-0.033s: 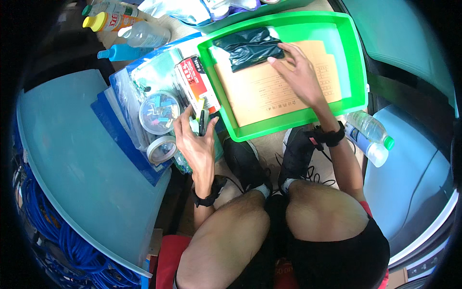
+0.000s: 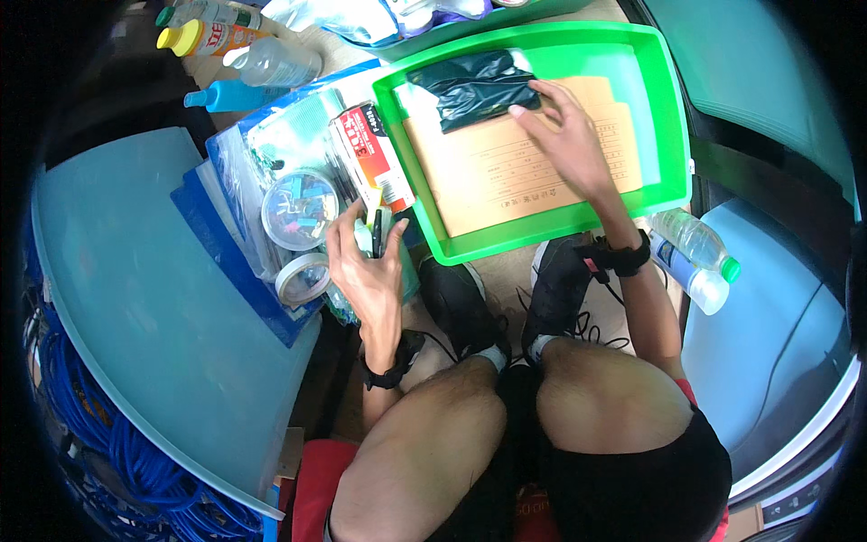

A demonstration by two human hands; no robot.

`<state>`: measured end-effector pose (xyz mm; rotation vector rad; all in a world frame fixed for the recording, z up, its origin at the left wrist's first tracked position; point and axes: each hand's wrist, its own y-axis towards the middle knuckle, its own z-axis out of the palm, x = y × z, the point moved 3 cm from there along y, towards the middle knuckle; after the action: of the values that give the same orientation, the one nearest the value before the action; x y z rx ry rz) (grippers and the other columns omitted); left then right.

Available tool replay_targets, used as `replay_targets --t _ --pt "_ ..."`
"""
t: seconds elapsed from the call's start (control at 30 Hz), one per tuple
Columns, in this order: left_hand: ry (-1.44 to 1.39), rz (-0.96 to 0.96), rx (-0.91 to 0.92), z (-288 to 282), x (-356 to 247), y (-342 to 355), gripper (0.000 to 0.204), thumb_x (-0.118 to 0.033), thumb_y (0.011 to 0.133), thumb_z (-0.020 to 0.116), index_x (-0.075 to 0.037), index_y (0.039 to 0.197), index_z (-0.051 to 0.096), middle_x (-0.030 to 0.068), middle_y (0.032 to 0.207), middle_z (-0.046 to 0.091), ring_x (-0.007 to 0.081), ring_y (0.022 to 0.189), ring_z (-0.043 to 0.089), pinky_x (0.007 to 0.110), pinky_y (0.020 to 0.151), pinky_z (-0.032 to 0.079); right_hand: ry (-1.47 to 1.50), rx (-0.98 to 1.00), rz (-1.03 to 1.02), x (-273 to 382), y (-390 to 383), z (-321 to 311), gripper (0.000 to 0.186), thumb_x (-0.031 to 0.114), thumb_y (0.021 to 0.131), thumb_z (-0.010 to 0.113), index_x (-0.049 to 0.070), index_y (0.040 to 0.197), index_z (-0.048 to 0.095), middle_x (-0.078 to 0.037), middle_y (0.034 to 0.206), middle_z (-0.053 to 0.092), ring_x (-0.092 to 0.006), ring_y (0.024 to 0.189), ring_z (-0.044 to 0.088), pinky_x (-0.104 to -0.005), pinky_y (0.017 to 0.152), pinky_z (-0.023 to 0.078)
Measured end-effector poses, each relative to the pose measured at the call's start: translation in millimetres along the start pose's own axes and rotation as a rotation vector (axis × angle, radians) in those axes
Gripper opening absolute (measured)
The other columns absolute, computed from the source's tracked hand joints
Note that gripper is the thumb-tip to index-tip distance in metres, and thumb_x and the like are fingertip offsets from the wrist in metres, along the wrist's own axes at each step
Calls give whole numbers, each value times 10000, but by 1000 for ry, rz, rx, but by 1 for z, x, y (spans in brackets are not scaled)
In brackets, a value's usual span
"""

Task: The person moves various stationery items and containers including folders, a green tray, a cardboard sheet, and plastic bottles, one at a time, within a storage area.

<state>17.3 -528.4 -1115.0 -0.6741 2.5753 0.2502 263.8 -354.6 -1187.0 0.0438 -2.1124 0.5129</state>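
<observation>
On the pale floor (image 2: 506, 276), a bright green plastic tray (image 2: 674, 122) is holding a crumpled black plastic bag (image 2: 474, 92), now lying slightly farther right. The right hand (image 2: 576, 149) is pinching its edge, nearly closed; the left hand (image 2: 368, 282) is curling half-open around a slim black pen (image 2: 377, 233), grip unclear.

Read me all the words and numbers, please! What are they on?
I won't copy words out; here's where they are:
Red-and-black box: big print, readable.
Brown paper: one larger line; small lines too tiny.
Orange bottle: big print.
Red patch between the thighs: too blurred.
</observation>
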Motion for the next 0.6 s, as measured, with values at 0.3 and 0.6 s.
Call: replay_targets --t 0.3,0.6 --pt "-228 -329 24 -12 24 -7 367 -223 858 857 52 1042 698 176 862 753 234 770 706 388 775 549 -367 -295 -234 17 -25 -13 544 381 937 740 89 1377 610 -267 1470 468 -428 1354 490 -468 1130 413" --pt "-344 -486 138 -7 24 -20 341 -240 874 856 34 1013 708 100 861 747 148 783 667 335 767 540 97 -296 56 -6 -1 -4 539 383 945 737 18 1317 597 -208 1274 623 -330 1120 668 -429 947 536"
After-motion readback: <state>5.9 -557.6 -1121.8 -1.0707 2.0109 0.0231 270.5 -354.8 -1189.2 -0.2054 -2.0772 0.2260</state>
